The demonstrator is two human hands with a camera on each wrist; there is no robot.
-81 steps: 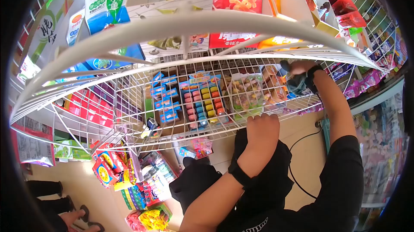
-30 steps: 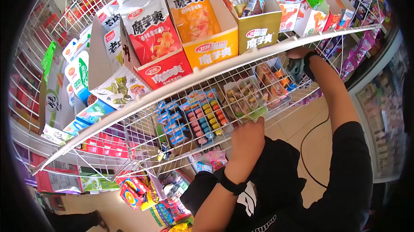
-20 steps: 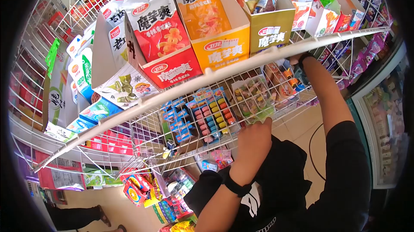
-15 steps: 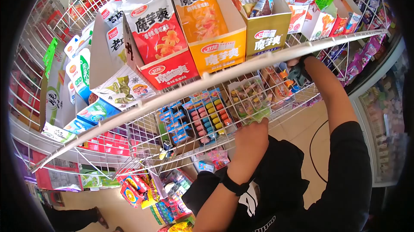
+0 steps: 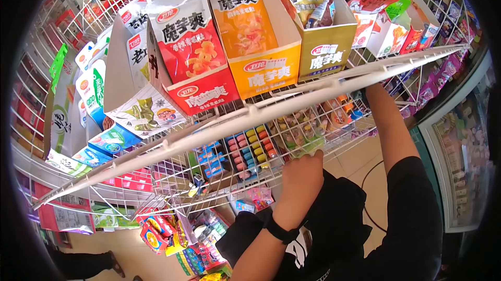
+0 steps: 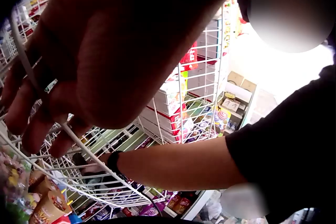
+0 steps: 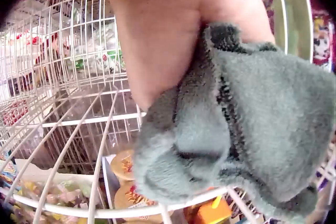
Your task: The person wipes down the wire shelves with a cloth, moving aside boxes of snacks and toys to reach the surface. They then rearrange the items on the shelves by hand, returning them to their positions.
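My left hand (image 5: 302,177) grips the front wire edge of the lower white rack (image 5: 245,180). In the left wrist view its fingers curl over a white wire (image 6: 79,141). My right hand (image 7: 173,35) holds a crumpled grey-green cloth (image 7: 273,113) against the wires at the right end of that rack. In the head view the upper rail hides most of this hand, and the forearm (image 5: 389,127) reaches in behind it. Close below the cloth are round-topped tan cups (image 7: 131,192) and an orange piece (image 7: 214,212).
Boxes of snack pouches, among them a red box (image 5: 203,93) and a yellow box (image 5: 266,74), fill the shelf above. Coloured candy rows (image 5: 253,150) lie in the lower rack. A glass-topped case (image 5: 459,171) stands right, with a black cable (image 5: 368,187) hanging near it.
The head view has swung to show more of the upper boxes. My right hand with the cloth has slipped behind the upper rail; my left hand keeps its grip on the rack.
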